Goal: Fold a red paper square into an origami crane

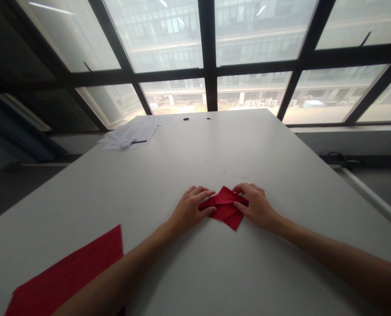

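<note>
A small piece of folded red paper [224, 205] lies on the white table between my two hands, with creased layers and pointed corners toward the far and near sides. My left hand [195, 204] grips its left end, thumb on the near side and fingers on the far side. At the right end my right hand [250, 204] pinches the paper, the thumb pressed on a fold and the fingers behind it. Parts of both ends are hidden by the fingers. A larger red sheet [73, 267] rests at the near left, partly covered by my left forearm.
Loose white papers [133, 131] lie at the table's far left, with a dark pen-like stick [139, 141] on them. Two cable holes, one a round hole [186, 119], sit near the far edge of the table [198, 153]. Dark-framed windows [208, 57] stand beyond.
</note>
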`<state>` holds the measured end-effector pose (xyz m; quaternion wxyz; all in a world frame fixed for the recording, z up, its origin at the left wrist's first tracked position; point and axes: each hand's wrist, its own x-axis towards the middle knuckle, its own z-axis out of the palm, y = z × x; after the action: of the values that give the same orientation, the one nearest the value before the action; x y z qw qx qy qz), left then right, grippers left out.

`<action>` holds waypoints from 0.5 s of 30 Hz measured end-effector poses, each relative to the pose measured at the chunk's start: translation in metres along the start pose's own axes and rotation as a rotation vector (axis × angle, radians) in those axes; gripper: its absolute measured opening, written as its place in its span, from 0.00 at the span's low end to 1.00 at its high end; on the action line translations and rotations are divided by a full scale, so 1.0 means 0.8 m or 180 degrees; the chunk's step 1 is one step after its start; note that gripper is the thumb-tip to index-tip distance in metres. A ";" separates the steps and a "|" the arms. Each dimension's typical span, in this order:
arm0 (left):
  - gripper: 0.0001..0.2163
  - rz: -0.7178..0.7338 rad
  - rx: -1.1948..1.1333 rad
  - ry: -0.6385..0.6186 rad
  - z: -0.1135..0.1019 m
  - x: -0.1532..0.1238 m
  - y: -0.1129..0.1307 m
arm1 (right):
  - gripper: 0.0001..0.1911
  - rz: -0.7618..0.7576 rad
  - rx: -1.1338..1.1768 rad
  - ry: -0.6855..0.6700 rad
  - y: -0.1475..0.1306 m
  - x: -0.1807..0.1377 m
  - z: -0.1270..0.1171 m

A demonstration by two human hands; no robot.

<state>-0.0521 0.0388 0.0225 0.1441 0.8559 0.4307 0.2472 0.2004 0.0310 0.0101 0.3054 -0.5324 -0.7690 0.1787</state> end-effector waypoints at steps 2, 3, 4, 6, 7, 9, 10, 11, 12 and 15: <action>0.17 0.0028 -0.0032 -0.0019 -0.001 0.000 0.000 | 0.19 0.0021 0.0174 0.0051 0.003 0.001 0.001; 0.15 0.0062 -0.0033 -0.0045 -0.001 0.000 0.001 | 0.20 0.0039 0.0226 0.0077 0.004 0.001 0.001; 0.12 0.0112 -0.0021 -0.0083 -0.002 0.000 0.001 | 0.20 0.0054 0.0242 0.0093 0.004 0.002 0.002; 0.09 0.0215 0.0035 -0.0156 -0.003 0.000 0.003 | 0.19 0.0066 0.0145 0.0090 0.004 0.002 0.003; 0.08 0.0252 0.0064 -0.0175 -0.003 0.000 0.003 | 0.19 0.0062 0.0054 0.0077 0.004 0.001 0.004; 0.08 0.0299 0.0088 -0.0182 -0.004 0.000 0.005 | 0.19 0.0061 -0.0138 0.0039 0.003 0.000 0.006; 0.08 0.0313 0.0082 -0.0181 -0.004 0.000 0.005 | 0.19 0.0077 -0.0211 0.0021 0.002 -0.001 0.006; 0.08 0.0323 0.0063 -0.0180 -0.004 0.000 0.005 | 0.19 0.0103 -0.0264 0.0006 0.001 -0.001 0.007; 0.08 0.0333 0.0034 -0.0176 -0.004 0.000 0.005 | 0.18 0.0135 -0.0302 -0.0008 0.000 -0.002 0.007; 0.08 0.0357 -0.0058 -0.0164 -0.003 0.000 0.006 | 0.14 0.0223 -0.0377 -0.0093 -0.003 -0.002 0.004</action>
<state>-0.0503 0.0364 0.0270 0.1488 0.8835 0.3759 0.2368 0.1972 0.0289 0.0087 0.2557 -0.5735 -0.7634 0.1513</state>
